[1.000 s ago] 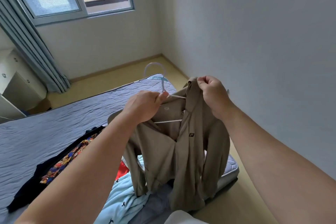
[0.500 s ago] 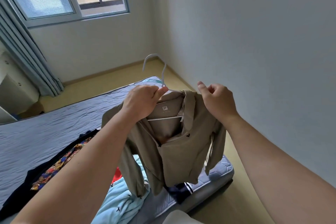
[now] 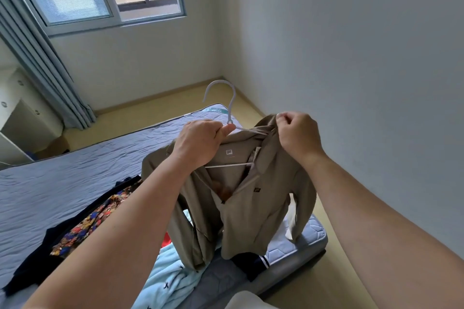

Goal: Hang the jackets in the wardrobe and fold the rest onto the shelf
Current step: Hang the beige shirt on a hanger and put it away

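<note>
Beige jacket [image 3: 246, 211] on white hanger [image 3: 229, 108]; sleeves dangling, front open.

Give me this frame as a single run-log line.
left hand: grips hanger neck | right hand: pinches beige jacket at shoulder, fitting it onto hanger | other clothes: on bed | wardrobe: not in view

Below you stood a low bed [image 3: 62, 183] with a grey-blue quilted mattress, set on a pale yellow floor [image 3: 150, 105]. On its near end lay a dark navy garment [image 3: 32, 266] with bright floral cloth [image 3: 85, 226] over it, a light blue garment [image 3: 165, 283] with small dark marks, a red scrap [image 3: 167, 243] touching it, and a navy piece with white stripes [image 3: 256, 264] near the right edge.
</note>
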